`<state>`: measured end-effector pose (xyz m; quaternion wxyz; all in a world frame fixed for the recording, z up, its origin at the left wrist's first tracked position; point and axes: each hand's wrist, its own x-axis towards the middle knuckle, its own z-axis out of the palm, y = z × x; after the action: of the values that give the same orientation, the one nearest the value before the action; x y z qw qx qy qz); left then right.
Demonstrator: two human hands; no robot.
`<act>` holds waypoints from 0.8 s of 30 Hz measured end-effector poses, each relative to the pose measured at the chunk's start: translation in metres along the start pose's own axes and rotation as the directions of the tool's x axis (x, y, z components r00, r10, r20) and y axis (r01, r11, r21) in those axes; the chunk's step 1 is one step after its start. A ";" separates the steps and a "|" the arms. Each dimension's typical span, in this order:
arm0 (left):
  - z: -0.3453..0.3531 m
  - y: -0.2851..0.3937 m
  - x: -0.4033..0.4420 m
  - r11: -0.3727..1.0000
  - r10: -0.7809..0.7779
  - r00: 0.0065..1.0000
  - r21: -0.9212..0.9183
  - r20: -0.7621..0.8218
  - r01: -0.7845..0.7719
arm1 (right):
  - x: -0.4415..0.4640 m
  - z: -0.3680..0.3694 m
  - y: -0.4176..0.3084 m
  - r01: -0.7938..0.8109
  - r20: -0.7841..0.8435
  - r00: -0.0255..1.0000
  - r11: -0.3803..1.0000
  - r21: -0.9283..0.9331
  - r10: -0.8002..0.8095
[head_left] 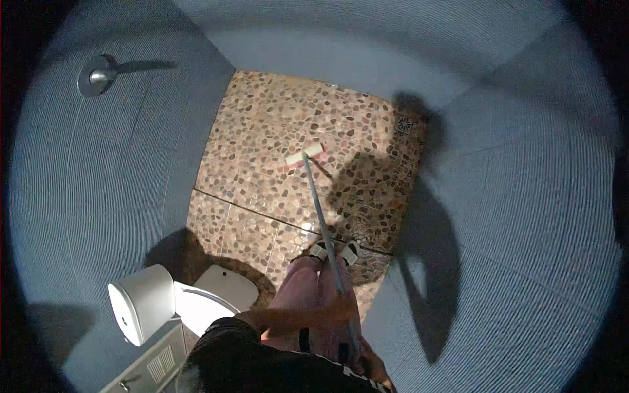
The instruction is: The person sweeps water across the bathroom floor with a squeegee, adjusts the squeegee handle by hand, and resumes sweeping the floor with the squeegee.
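Observation:
A long-handled floor brush (315,190) slants across the pebble-patterned floor. Its pale head, with pinkish edges, rests on the tiles ahead of my feet. My left arm reaches across my body, and my left hand (341,309) is closed around the grey pole at about thigh height. Lower in the view, my right hand (368,361) is beside the top end of the pole and appears wrapped round it. Dim light and blur hide the individual fingers of both hands.
A white toilet (143,302) stands at lower left, near a door with a vent (160,365). A round metal wall fixture (98,75) sticks out at upper left. The floor has a drain (404,124) at far right and a dark strip (255,214) across it. Blue-grey walls enclose me.

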<state>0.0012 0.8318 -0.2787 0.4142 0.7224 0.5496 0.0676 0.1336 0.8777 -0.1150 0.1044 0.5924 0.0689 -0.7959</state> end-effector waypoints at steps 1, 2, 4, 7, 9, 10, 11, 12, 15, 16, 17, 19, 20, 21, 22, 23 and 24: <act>-0.008 -0.021 0.005 0.999 -0.046 0.999 0.028 -0.017 0.046 | 0.021 -0.007 -0.007 -0.002 -0.002 1.000 0.998 -0.061 0.002; -0.014 -0.042 0.008 0.994 -0.095 0.995 0.057 -0.033 0.097 | 0.042 -0.014 -0.014 -0.005 -0.004 1.000 0.992 -0.122 0.004; -0.046 -0.102 0.013 0.962 -0.212 0.976 0.168 -0.047 0.217 | 0.120 -0.003 -0.053 0.078 0.190 0.981 0.977 -0.197 -0.040; -0.089 -0.162 0.010 0.898 -0.326 0.942 0.285 -0.076 0.334 | 0.144 0.052 -0.093 0.224 0.251 0.952 0.956 -0.189 -0.174; -0.083 -0.149 0.003 0.895 -0.335 0.938 0.280 -0.092 0.347 | 0.121 0.044 -0.078 0.106 0.036 0.994 0.961 -0.256 -0.100; -0.070 -0.128 0.002 0.906 -0.327 0.940 0.252 -0.094 0.340 | 0.121 0.029 -0.060 0.036 -0.128 0.989 0.962 -0.269 -0.073; -0.053 -0.098 0.000 0.925 -0.314 0.944 0.192 -0.102 0.329 | 0.098 0.011 -0.048 -0.014 -0.173 0.984 0.966 -0.257 -0.031; -0.038 -0.068 -0.004 0.942 -0.303 0.946 0.114 -0.113 0.316 | 0.054 -0.011 -0.036 -0.071 -0.139 0.989 0.979 -0.192 0.045; -0.010 0.001 -0.012 0.963 -0.254 0.956 -0.132 -0.146 0.235 | -0.012 -0.041 -0.026 -0.192 0.185 0.966 0.979 0.062 0.178; -0.007 0.007 -0.016 0.957 -0.256 0.954 -0.182 -0.154 0.227 | -0.019 -0.047 -0.025 -0.235 0.302 0.933 0.967 0.098 0.196; -0.006 0.000 -0.020 0.946 -0.280 0.946 -0.214 -0.162 0.244 | -0.022 -0.012 -0.036 -0.211 0.114 0.970 0.977 -0.027 0.213; -0.009 -0.041 -0.038 0.907 -0.393 0.902 -0.235 -0.178 0.348 | 0.018 0.025 -0.044 -0.116 -0.059 0.993 0.801 -0.587 0.101; -0.013 -0.075 -0.050 0.866 -0.486 0.856 -0.231 -0.177 0.444 | 0.052 0.036 -0.046 -0.106 -0.012 0.993 0.816 -0.568 0.120; -0.022 -0.111 -0.066 0.816 -0.573 0.802 -0.209 -0.169 0.539 | 0.083 0.076 -0.060 -0.097 0.037 0.990 0.832 -0.546 0.140; -0.044 -0.149 -0.088 0.805 -0.592 0.793 -0.142 -0.140 0.576 | 0.111 0.106 -0.063 -0.158 -0.069 0.987 0.808 -0.567 0.145; -0.067 -0.185 -0.115 0.820 -0.572 0.815 -0.043 -0.089 0.571 | 0.139 0.135 -0.065 -0.223 -0.175 0.973 0.786 -0.577 0.148; -0.081 -0.202 -0.135 0.832 -0.551 0.834 0.055 -0.039 0.552 | 0.167 0.165 -0.068 -0.289 -0.278 0.949 0.766 -0.574 0.150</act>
<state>-0.2449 0.7700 -0.3138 0.3870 0.5455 0.7406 -0.0645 -0.0824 0.8906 -0.2284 0.3740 0.6137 0.2617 -0.6443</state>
